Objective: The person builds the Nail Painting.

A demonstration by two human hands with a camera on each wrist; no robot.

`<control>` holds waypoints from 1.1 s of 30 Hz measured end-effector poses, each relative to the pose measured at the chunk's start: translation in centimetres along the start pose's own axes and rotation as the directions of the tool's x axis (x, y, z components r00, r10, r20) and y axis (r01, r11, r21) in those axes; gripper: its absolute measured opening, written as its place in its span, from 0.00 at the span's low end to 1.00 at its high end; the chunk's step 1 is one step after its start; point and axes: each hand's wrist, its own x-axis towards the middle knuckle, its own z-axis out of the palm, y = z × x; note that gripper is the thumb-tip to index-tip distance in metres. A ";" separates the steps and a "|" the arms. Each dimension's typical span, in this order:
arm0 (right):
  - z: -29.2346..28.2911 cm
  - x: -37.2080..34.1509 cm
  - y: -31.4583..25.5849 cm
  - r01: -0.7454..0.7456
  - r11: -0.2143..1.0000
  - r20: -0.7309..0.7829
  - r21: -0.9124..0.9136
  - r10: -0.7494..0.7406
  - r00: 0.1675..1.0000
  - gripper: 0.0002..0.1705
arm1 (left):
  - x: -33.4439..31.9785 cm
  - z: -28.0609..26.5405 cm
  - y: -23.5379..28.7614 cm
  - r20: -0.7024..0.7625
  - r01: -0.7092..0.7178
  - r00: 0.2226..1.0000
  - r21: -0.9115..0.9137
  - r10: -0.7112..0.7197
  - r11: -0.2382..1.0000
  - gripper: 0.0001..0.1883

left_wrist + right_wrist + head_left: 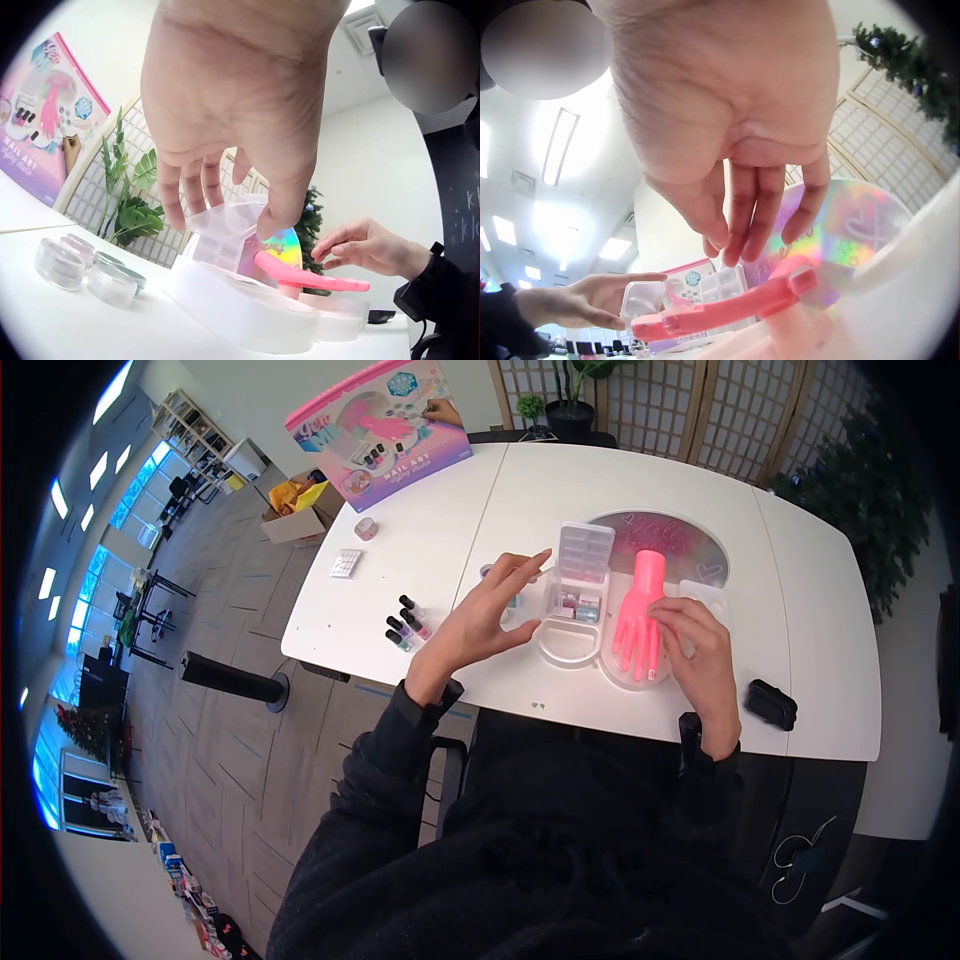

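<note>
A pink model hand (637, 618) lies palm down on a white plastic base, with a shiny half-round panel (690, 545) behind it. My right hand (698, 645) hangs just over the model hand, fingers loosely bent, with nothing visible between them. My left hand (482, 615) is at the left of the base. Its thumb and fingertips span a clear plastic lid (225, 219), at opposite edges of it. Beside that lid is a compartment box (575, 607) with small colourful pieces inside. Another clear divided lid (585, 550) stands raised behind the box.
Several nail polish bottles (410, 622) with black caps stand left of my left hand. Small round jars (112, 281) sit near the box. A nail art box (385, 430) stands at the back left, and a black case (771, 704) lies at the right edge.
</note>
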 end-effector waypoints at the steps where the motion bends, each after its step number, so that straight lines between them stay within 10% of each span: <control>1: 0.0 -0.1 0.1 0.001 1.000 0.009 0.013 -0.001 1.000 0.12 | 0.1 0.0 0.0 0.001 0.000 1.000 -0.001 0.000 1.000 0.48; 10: -0.8 -0.7 1.0 -0.040 0.999 0.020 0.024 0.039 0.999 0.11 | 0.4 0.2 -0.6 -0.039 0.014 0.999 0.001 -0.013 1.000 0.45; 17: -0.8 -0.7 1.0 -0.027 1.000 0.020 -0.007 0.027 0.999 0.10 | 1.2 -1.0 -1.5 -0.361 0.055 0.931 -0.016 -0.057 0.998 0.34; 23: -0.2 -0.7 1.1 -0.069 0.996 0.027 0.048 0.068 0.997 0.10 | 1.6 0.3 -1.0 0.138 -0.070 0.988 0.028 0.065 0.997 0.31; 33: -0.1 -0.9 1.0 -0.050 0.998 0.043 0.024 0.049 0.998 0.11 | 3.0 3.3 -1.3 0.132 -0.094 0.989 0.181 0.071 0.979 0.29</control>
